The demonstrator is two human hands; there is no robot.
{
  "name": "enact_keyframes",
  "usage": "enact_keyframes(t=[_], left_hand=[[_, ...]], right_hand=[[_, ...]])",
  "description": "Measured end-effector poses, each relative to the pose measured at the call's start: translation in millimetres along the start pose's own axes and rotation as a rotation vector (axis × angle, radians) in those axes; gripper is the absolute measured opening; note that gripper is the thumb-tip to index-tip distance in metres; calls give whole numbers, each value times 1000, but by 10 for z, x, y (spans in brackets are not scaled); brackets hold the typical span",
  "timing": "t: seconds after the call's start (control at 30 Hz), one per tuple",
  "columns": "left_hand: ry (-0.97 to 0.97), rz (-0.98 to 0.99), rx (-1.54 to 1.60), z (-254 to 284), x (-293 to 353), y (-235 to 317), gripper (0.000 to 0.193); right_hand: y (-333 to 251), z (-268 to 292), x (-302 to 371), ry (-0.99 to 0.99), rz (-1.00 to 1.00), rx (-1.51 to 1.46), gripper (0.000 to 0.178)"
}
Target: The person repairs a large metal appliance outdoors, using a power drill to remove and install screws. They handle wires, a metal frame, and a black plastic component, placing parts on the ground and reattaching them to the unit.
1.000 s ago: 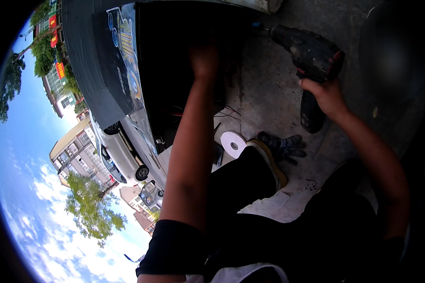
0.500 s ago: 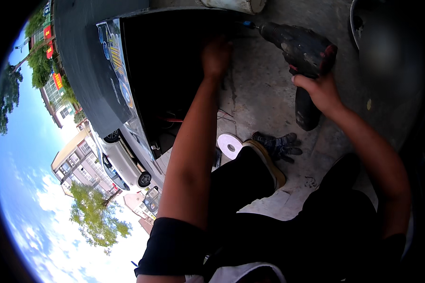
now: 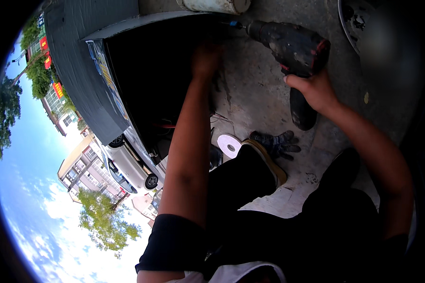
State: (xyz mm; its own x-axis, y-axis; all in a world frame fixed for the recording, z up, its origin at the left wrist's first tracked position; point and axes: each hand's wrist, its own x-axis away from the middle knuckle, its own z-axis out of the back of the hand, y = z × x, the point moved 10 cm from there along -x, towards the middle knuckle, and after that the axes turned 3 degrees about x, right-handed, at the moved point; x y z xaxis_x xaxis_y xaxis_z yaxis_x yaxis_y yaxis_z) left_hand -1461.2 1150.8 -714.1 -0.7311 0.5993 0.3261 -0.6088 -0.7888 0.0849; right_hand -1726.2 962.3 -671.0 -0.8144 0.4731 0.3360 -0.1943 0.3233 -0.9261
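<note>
My right hand (image 3: 315, 92) is wrapped round the handle of a worn black power drill (image 3: 293, 45) with red parts. The drill points left, and a bit with a blue part (image 3: 233, 24) sticks out of its chuck toward the dark opening of a large grey panelled box (image 3: 80, 89). My left hand (image 3: 207, 60) reaches into the shadow at the edge of that opening, left of the drill's front end. Its fingers are lost in the dark, so what it touches cannot be made out.
On the concrete floor lie a flat white ring-shaped roll (image 3: 230, 146) and a dark patterned glove (image 3: 278, 143) beside my shoe (image 3: 271, 170). Thin wires (image 3: 220, 117) trail near the box. A pale bucket (image 3: 217, 4) lies at the far edge; a round metal rim (image 3: 347, 28) stands far right.
The view has shifted slightly, so the box and drill appear a little further left. My right hand keeps its hold on the drill; my left hand stays in the shadow.
</note>
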Motion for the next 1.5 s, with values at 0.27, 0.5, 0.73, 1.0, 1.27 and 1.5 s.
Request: enact_keyframes(t=[0.27, 0.5, 0.73, 1.0, 1.27, 1.5], left_hand=[[334, 636, 232, 553, -265, -182, 61], [332, 636, 259, 670, -306, -142, 59], [374, 615, 317, 612, -344, -152, 53], [414, 448, 53, 580, -463, -219, 48], [413, 178, 245, 463, 194, 215, 31], [54, 278, 222, 107, 811, 364, 27]], right_hand=[[89, 20, 40, -19, -88, -29, 29], [198, -78, 68, -102, -197, -48, 30], [169, -43, 90, -48, -134, -68, 27], [132, -37, 137, -56, -97, -70, 30], [150, 68, 181, -45, -120, -51, 30], [27, 15, 225, -49, -95, -58, 29]])
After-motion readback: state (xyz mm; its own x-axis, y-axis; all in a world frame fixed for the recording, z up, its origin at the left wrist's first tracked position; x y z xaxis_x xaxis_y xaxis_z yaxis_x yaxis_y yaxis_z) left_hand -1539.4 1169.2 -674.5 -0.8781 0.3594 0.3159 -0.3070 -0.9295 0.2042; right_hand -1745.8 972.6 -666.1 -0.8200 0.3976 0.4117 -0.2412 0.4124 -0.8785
